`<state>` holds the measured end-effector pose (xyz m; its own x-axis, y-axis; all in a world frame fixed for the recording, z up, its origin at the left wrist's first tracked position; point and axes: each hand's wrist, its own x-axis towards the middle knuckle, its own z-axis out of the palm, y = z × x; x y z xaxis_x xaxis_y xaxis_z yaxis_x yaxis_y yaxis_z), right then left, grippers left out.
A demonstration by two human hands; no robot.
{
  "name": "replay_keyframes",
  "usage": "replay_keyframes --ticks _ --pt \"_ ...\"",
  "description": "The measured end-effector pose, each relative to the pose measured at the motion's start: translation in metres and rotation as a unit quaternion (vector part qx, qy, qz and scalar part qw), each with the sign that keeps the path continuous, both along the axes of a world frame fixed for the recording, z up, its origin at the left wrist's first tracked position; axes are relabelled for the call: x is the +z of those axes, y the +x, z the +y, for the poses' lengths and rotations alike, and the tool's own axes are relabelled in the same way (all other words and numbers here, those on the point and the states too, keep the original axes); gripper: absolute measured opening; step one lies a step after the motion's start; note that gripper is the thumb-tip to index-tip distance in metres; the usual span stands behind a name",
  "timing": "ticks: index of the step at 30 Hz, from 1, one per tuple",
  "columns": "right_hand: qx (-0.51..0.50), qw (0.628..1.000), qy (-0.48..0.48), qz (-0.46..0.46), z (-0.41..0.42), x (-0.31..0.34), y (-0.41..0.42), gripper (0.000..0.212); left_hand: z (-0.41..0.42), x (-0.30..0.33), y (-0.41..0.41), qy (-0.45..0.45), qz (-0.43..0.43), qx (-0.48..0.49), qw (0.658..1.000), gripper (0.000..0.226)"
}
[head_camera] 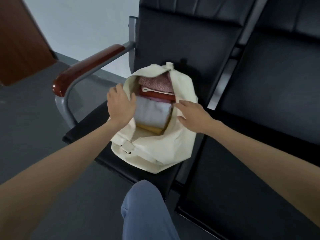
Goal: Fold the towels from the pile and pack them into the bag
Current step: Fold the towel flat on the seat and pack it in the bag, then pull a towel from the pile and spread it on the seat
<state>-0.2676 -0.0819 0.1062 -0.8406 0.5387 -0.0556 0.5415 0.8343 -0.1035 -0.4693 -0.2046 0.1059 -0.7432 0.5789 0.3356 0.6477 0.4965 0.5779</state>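
A row of black padded leather seats (251,101) on a grey metal frame fills most of the view, and the left seat carries a grey tubular armrest capped with glossy red-brown wood (86,66). On that left seat sits a cream canvas bag (164,146) with its zipped top lying wide apart, so the contents show. Packed inside, side by side, are folded towels: a pale grey-white towel (152,113) in the middle, a pink speckled towel (155,82) at the far end, a dark red towel (155,95) between those two, and a mustard yellow towel (150,129) nearest the camera. The left hand (121,104) rests on the bag's left rim, fingers curled over the edge of the fabric and gripping it. The right hand (192,113) lies flat on the bag's right side with fingers spread and loose, holding nothing. A knee in blue-grey trousers (143,205) shows at the bottom edge, in front of the seat. A small cream zipper tab (127,146) hangs at the near end of the opening
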Motion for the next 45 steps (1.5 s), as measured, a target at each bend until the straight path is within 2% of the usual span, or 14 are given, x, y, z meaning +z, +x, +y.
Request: replay_keyframes --ticks 5,12,15,20,23,26,28,30,32,35,39,42,44,45 --pt "-0.098 0.995 0.018 -0.014 0.010 0.028 0.111 0.048 0.020 0.022 0.077 -0.042 0.043 -0.126 0.990 0.045" --pt "-0.223 0.971 -0.008 -0.088 -0.006 0.031 0.299 0.055 0.064 0.042 0.225 -0.061 0.011 -0.284 0.957 0.045" --pt "-0.292 0.949 -0.005 -0.114 -0.012 0.022 0.384 0.051 0.087 0.043 0.292 -0.082 0.003 -0.368 0.926 0.045" --pt "-0.423 0.900 0.008 -0.105 -0.022 0.004 0.513 0.041 0.115 0.032 0.407 -0.133 0.005 -0.493 0.860 0.046" --pt "-0.507 0.860 0.022 -0.057 -0.029 -0.008 0.579 0.051 0.125 0.022 0.475 -0.148 0.006 -0.538 0.830 0.046" --pt "-0.586 0.806 0.054 0.068 -0.034 -0.022 0.627 0.051 0.133 0.009 0.539 -0.163 0.012 -0.574 0.802 0.045" --pt "-0.621 0.774 0.050 0.114 -0.035 -0.030 0.648 0.045 0.137 -0.003 0.574 -0.171 0.024 -0.601 0.780 0.044" --pt "-0.638 0.755 0.034 0.147 -0.031 -0.040 0.668 0.049 0.143 -0.013 0.611 -0.183 0.037 -0.634 0.750 0.041" --pt "-0.635 0.749 0.039 0.185 -0.022 -0.046 0.683 0.062 0.150 -0.018 0.644 -0.198 0.051 -0.657 0.725 0.038" --pt "-0.627 0.748 0.061 0.209 0.005 -0.043 0.698 0.068 0.164 -0.023 0.687 -0.213 0.054 -0.677 0.702 0.040" --pt "-0.591 0.792 0.048 0.146 0.043 -0.036 0.707 0.074 0.182 -0.034 0.718 -0.221 0.037 -0.675 0.703 0.042" --pt "-0.583 0.812 0.019 0.009 0.058 -0.047 0.711 0.062 0.189 -0.041 0.725 -0.229 0.037 -0.668 0.708 0.043" --pt "-0.602 0.795 0.079 0.012 0.061 -0.050 0.708 0.044 0.190 -0.042 0.724 -0.229 0.030 -0.667 0.708 0.042" --pt "-0.612 0.782 0.111 0.044 0.060 -0.049 0.705 0.039 0.190 -0.043 0.723 -0.228 0.019 -0.667 0.709 0.042"
